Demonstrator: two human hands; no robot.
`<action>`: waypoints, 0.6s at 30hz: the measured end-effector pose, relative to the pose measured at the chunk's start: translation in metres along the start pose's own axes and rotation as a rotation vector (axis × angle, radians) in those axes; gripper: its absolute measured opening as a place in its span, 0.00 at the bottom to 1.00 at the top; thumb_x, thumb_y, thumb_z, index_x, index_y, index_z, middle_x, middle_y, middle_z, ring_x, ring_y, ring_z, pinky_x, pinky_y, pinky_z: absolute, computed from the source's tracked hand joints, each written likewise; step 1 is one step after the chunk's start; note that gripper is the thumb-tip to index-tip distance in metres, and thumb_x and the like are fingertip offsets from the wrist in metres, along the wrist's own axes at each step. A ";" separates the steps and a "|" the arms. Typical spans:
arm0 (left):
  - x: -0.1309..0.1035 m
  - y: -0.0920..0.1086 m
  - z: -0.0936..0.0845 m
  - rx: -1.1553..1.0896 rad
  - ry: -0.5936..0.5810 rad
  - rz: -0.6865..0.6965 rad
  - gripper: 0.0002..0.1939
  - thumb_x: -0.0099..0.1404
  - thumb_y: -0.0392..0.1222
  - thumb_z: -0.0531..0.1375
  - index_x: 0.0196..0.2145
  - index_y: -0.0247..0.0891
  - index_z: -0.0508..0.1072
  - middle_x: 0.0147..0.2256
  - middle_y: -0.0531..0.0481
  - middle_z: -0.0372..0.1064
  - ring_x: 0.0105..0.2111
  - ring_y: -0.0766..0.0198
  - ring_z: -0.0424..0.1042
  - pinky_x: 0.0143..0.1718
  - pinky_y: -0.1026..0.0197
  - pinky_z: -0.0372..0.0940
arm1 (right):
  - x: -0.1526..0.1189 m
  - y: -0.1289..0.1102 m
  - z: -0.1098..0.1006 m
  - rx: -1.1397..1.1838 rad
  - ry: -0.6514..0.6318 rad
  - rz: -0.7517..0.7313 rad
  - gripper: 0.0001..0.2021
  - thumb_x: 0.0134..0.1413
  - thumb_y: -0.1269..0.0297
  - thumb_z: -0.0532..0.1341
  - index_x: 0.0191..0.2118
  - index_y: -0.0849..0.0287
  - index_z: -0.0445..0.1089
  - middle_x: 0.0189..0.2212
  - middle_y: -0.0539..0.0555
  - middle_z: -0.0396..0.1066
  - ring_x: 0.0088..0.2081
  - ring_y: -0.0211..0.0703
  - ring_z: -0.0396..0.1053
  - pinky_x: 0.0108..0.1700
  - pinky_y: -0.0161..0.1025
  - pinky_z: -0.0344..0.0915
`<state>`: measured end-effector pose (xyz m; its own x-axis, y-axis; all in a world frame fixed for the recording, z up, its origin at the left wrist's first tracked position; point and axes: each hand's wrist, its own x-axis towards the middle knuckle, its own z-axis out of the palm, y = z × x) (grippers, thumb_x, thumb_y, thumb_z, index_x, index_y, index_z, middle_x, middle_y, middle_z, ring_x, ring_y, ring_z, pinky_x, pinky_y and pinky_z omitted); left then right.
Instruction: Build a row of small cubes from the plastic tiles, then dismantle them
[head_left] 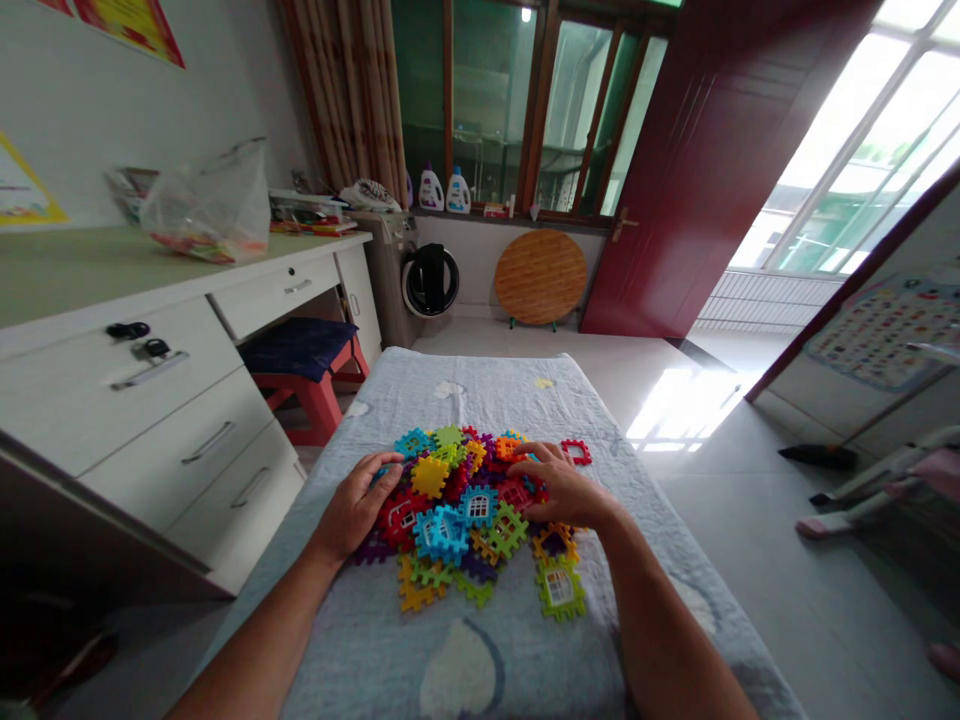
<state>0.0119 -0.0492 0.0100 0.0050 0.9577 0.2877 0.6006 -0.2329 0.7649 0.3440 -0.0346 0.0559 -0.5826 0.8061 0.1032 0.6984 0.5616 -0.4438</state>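
A heap of toothed plastic building pieces [450, 500] in several colours lies on a cloth-covered table [465, 670]. My left hand [361, 505] rests against the heap's left side, fingers stretched out over the edge pieces. On the right side, my right hand [559, 485] lies over the heap with its fingers spread among red and orange pieces. Near the middle are a yellow piece [430, 477] and a blue window piece [478, 506]. A green window piece [560, 588] lies at the near right, and a red frame piece [577, 452] beyond my right hand.
Left stands a white desk [202, 280] with drawers, bearing a plastic bag [214, 205]. A red stool [319, 400] with a dark cushion is beside it. Beyond the table are a washing machine [390, 270], a round wooden board [540, 277] and a red door [705, 170].
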 end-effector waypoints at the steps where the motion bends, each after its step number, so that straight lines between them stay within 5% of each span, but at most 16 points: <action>1: 0.000 0.000 0.000 0.002 0.000 0.001 0.23 0.64 0.59 0.51 0.45 0.40 0.72 0.48 0.46 0.70 0.52 0.54 0.67 0.58 0.51 0.58 | 0.000 0.000 0.000 0.001 0.011 0.002 0.25 0.39 0.65 0.69 0.48 0.47 0.72 0.56 0.54 0.61 0.57 0.57 0.55 0.58 0.58 0.53; 9: -0.002 0.003 -0.002 0.011 0.016 0.007 0.23 0.64 0.59 0.51 0.45 0.41 0.73 0.47 0.46 0.71 0.51 0.54 0.68 0.57 0.51 0.60 | -0.004 0.033 -0.016 0.126 0.246 -0.007 0.22 0.45 0.64 0.66 0.49 0.53 0.69 0.49 0.55 0.66 0.53 0.47 0.62 0.57 0.48 0.57; 14: -0.001 0.003 -0.001 -0.002 0.016 -0.014 0.25 0.63 0.61 0.51 0.44 0.40 0.73 0.47 0.46 0.71 0.51 0.53 0.68 0.57 0.50 0.60 | -0.010 0.080 -0.019 0.082 0.605 0.321 0.23 0.46 0.61 0.63 0.51 0.56 0.68 0.47 0.56 0.69 0.51 0.49 0.65 0.56 0.50 0.58; 18: 0.000 0.002 0.000 -0.003 0.016 0.007 0.25 0.63 0.61 0.52 0.44 0.41 0.73 0.46 0.46 0.72 0.51 0.53 0.69 0.57 0.50 0.60 | -0.019 0.105 -0.013 -0.006 0.579 0.513 0.23 0.45 0.62 0.63 0.51 0.54 0.68 0.47 0.55 0.70 0.51 0.51 0.65 0.54 0.50 0.59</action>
<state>0.0133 -0.0497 0.0120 -0.0035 0.9533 0.3020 0.5984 -0.2399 0.7644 0.4338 0.0119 0.0188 0.1236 0.9339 0.3355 0.8255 0.0908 -0.5570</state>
